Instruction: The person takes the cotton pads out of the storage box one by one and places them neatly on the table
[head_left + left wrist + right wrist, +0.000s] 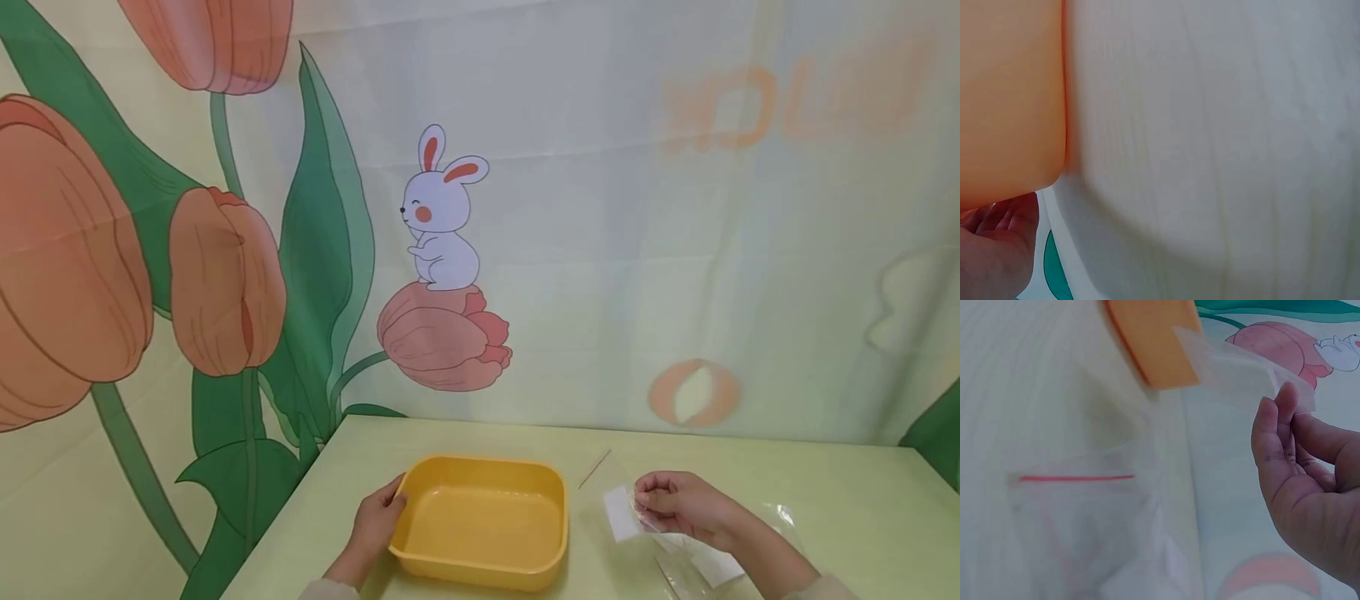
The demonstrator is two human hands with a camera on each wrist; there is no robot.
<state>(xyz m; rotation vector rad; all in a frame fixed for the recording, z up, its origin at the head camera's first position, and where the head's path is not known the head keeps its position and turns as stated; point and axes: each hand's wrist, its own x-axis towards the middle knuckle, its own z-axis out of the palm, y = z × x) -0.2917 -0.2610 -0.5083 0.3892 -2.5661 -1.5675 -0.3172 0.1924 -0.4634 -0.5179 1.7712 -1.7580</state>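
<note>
My left hand [377,523] grips the left side of a yellow rectangular tray [480,575], with fingers behind its wall and thumb at the rim. The left wrist view shows the tray's outer wall [1010,100] up close, and the left hand [999,253] at its lower corner. To the right of the tray, my right hand [686,507] pinches a small clear plastic bag [1235,372] between thumb and fingertips. A white rectangular piece [621,513] shows at the bag, hanging over the table. The tray's inside is bare.
Below the right forearm lie more clear plastic bags [678,575] with white pieces [716,563]. One bag shows a red seal strip [1075,479]; another thin red strip [595,468] lies right of the tray. Behind the pale green table [847,500] hangs a printed cloth [570,250].
</note>
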